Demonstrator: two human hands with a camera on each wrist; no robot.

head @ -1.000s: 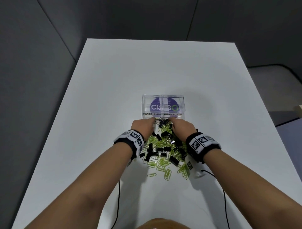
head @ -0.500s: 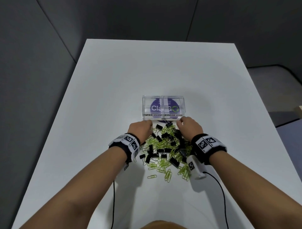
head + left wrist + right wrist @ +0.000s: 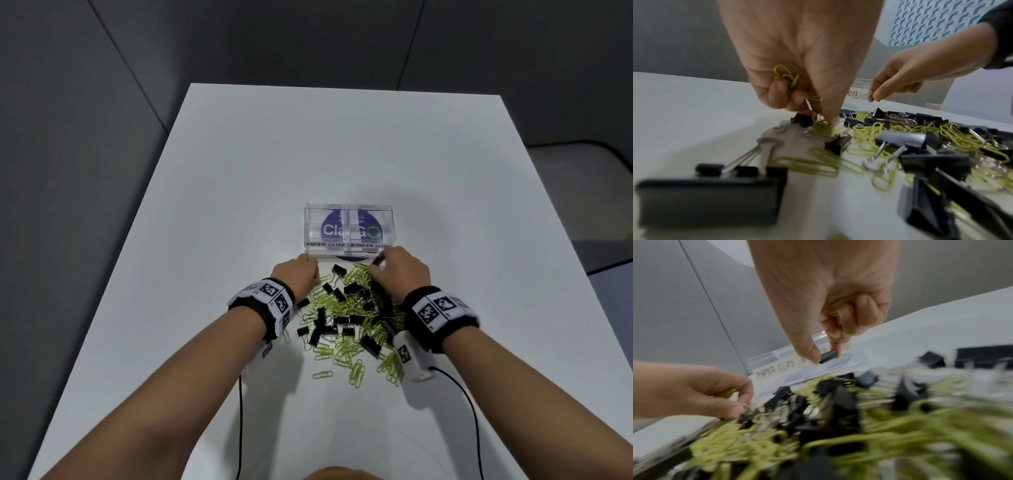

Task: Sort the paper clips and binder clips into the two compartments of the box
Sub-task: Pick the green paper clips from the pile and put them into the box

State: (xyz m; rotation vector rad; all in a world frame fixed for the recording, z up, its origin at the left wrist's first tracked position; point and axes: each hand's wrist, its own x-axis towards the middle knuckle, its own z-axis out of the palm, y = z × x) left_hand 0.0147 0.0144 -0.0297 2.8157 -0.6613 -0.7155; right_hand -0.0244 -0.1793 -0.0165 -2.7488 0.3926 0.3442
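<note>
A clear two-compartment box labelled PAPER CLIPS on the left and BINDER CLIPS on the right stands mid-table. In front of it lies a mixed pile of green paper clips and black binder clips. My left hand is at the pile's far left edge; its curled fingers hold several green paper clips while its thumb tip touches the pile. My right hand is raised near the box's right front corner, pinching a black binder clip between thumb and forefinger.
The white table stretches beyond the box, with dark grey walls behind it. Black cables trail from the wrist cameras toward the near edge. A few stray paper clips lie nearest me.
Both hands moved apart from the pile's middle. The right hand rose toward the box's right front corner with a binder clip; the left hand shifted to the pile's left edge.
</note>
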